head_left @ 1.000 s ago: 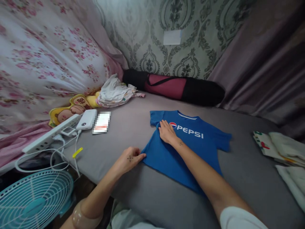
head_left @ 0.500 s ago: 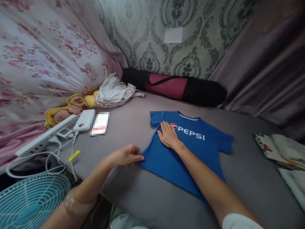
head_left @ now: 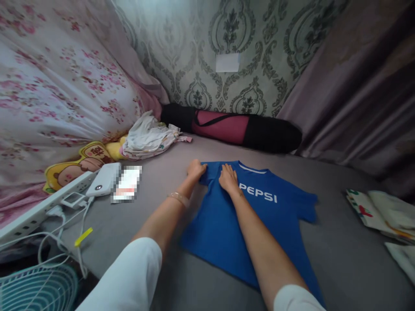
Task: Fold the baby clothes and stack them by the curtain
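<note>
At the left edge we record a white power strip and, beside its far end, a white power bank, both well apart from the hands.

Next, at the shirt's left border, we find the left hand curled in, thumb against fingers, apparently pinching the outer end of the left-hand sleeve. From this grip the blue T-shirt lies to the right and back toward the wearer. That sleeve's short axis runs roughly crosswise, from the pinch in to the shoulder.

Just right of it, the right hand rests flat, palm down and fingers extended, on the upper chest; we see nothing gripped in it. The left hand is nearer the sleeve's end, the right nearer the collar.

The shirt lies face up and spread on the grey sheet. Its long axis runs away from the wearer, collar toward the wall, hem on the near side and slanting closer toward the right.

Farther right, the other sleeve points outward, untouched, with folded cloths well beyond it.
</note>
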Demonstrator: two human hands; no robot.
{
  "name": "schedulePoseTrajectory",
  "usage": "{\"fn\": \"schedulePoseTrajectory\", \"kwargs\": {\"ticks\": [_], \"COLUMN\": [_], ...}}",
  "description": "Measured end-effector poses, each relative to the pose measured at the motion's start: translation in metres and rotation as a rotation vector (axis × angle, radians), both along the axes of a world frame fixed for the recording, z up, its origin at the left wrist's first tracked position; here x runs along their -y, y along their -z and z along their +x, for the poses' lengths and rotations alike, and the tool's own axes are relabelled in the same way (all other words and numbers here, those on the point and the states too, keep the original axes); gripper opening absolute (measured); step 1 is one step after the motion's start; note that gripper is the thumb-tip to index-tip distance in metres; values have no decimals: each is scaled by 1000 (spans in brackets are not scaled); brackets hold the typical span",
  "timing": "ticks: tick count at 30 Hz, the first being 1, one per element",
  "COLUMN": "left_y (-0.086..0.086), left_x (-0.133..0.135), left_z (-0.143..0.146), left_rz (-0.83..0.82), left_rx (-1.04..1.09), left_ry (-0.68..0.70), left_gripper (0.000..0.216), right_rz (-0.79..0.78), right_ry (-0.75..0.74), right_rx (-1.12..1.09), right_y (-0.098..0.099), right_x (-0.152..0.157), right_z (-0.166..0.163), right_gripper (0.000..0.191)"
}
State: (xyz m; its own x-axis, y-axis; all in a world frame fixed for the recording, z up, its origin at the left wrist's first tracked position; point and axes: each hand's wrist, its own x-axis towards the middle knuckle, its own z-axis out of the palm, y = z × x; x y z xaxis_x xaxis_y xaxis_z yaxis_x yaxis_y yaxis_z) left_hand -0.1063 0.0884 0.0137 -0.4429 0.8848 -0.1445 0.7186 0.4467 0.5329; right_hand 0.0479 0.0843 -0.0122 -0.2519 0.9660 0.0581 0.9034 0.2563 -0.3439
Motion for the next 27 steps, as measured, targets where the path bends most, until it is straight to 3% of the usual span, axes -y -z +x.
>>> {"fn": "schedulePoseTrajectory", "kwargs": {"ticks": [6, 13, 20, 27], "left_y": [8, 15, 25, 32], "left_x": [-11, 0, -2, -8], "left_z": [7, 14, -2, 2], "left_rz": [24, 270, 158, 117], "left_rx": [-54, -101, -282, -268], "left_ry": [22, 166, 299, 152], "left_gripper": [23, 34, 43, 41], "right_rz": [56, 59, 56, 55], "right_ry": [14, 23, 28, 30], "right_rx": [9, 39, 52, 52], "right_y": [11, 8, 8, 8], "right_x": [3, 5, 5, 5], "right_z": [-3, -8, -8, -8], "right_gripper": [54, 58, 60, 60]}}
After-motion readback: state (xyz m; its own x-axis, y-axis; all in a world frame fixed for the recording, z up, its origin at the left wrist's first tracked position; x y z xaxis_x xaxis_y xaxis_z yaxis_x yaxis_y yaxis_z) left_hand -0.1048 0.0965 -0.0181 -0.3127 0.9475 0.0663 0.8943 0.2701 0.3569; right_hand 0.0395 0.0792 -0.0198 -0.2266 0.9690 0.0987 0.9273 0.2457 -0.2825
